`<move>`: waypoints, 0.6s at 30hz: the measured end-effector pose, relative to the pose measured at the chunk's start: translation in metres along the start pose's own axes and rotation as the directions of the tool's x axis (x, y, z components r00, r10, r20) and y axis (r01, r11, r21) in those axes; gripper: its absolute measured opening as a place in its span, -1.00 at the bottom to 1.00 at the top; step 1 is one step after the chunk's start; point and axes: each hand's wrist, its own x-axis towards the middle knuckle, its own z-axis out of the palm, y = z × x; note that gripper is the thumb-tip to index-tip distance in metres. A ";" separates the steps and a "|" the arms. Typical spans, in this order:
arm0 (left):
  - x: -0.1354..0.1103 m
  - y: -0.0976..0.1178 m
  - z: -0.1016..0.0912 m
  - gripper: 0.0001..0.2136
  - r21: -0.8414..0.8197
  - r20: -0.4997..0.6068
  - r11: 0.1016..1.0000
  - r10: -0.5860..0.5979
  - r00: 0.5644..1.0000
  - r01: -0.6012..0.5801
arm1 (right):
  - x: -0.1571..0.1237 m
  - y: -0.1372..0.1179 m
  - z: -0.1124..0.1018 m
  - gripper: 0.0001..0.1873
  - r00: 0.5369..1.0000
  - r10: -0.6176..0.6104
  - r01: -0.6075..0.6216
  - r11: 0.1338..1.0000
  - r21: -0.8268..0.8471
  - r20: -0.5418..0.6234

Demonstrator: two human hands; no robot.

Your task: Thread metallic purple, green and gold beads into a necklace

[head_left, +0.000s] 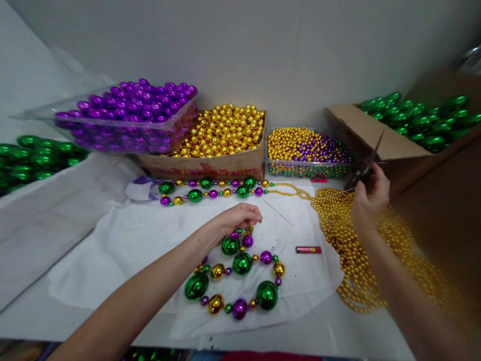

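My left hand point(243, 215) is closed, its fingertips pinched at the upper end of a bead necklace point(242, 263). Large green, gold and purple balls with small beads between them make up this strand, which curves over the white cloth below the hand. In my right hand point(370, 200), raised over the right side, is a pair of dark-handled scissors point(364, 170) with the blades pointing up. Beneath that hand lies a heap of thin gold bead strands point(361, 265). A red lighter point(308, 249) rests on the cloth between the hands.
Another necklace point(213, 194) lies across the back of the cloth point(124, 250). Behind it stand a clear tub of purple beads point(150, 125), a carton of gold balls point(210, 165) and a tub of small mixed beads point(308, 168). Green beads fill boxes at both sides, including a carton point(379, 133).
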 end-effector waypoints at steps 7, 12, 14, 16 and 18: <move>-0.004 0.002 0.006 -0.84 0.201 -0.009 0.978 0.059 0.998 -0.056 | 0.011 0.004 -0.006 -0.50 0.988 0.005 0.016 0.991 0.133 -0.152; -0.005 -0.001 0.005 -0.83 0.297 -0.030 0.954 0.040 0.999 -0.029 | 0.023 0.014 -0.009 -0.41 0.961 0.096 -0.014 0.954 0.299 -0.260; -0.004 -0.002 0.002 -0.83 0.291 -0.030 0.956 0.046 0.998 -0.035 | 0.034 0.018 -0.019 -0.42 0.945 0.143 -0.038 0.941 0.337 -0.293; -0.002 -0.003 0.000 -0.83 0.277 -0.024 0.960 0.057 0.998 -0.048 | 0.044 0.021 -0.032 -0.46 0.936 0.186 -0.068 0.928 0.367 -0.297; -0.001 -0.003 0.000 -0.83 0.259 -0.025 0.964 0.068 0.997 -0.059 | 0.049 0.022 -0.045 -0.49 0.941 0.223 -0.111 0.914 0.391 -0.254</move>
